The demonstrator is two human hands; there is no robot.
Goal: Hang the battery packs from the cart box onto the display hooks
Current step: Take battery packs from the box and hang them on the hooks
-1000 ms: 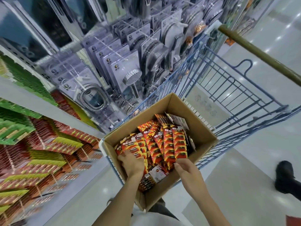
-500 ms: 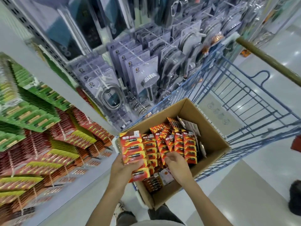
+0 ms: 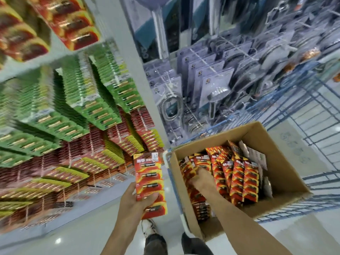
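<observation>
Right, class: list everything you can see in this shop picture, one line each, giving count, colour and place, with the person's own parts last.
Held battery packs: small stack, red-orange, in the left hand, outside the box.
Boxed battery packs: many, red-orange, inside the box.
Cardboard box: one, brown, open, in the cart.
Cart: one, blue wire, right.
Hanging green packs: many, left display, upper rows.
Hanging red packs: many, left display, lower rows.
Shower heads and hoses: many, grey packaging, centre display.
Floor: pale, glossy.
Shoes: blurred, bottom centre.
Left hand: gripping the stack.
Right hand: reaching into the box; grip hidden.
</observation>
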